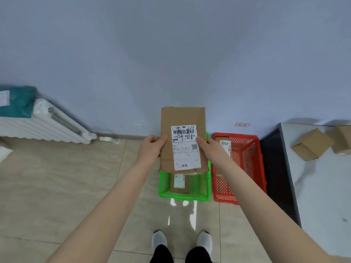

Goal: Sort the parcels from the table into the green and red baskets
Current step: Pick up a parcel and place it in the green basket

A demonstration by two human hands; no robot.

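**Listener:** What does the head camera show?

**Operator:** I see two bare forearms reaching forward. Between them a flat brown parcel [182, 118] stands upright in the air. Its white shipping label [187, 150] faces me, with dark handwriting across the barcode. The left hand [151, 147] grips the parcel's left edge, thumb on the front and fingers curled behind. The right hand [210, 149] pinches the right edge the same way, thumb at the label's border. The parcel hangs above the far end of the green basket [182, 197], which sits on the tiled floor just beside the red basket [247, 168] on its right.

**Listener:** Which step is this?

**Operator:** My reading is that the label is being checked to choose a basket, and the parcel is not yet dropped. Each basket already holds one: a brown packet [179, 184] in the green, a second packet [225, 145] in the red. On the table [322, 186] at the right, cardboard boxes [311, 144] wait.

**Listener:** And next?

**Operator:** I cannot read the handwriting well enough to say which colour it names. Either way, the move calls for lowering the parcel over that basket, tilting it flat and loosening both grips. That means a short drop for green, or a shift right for red.
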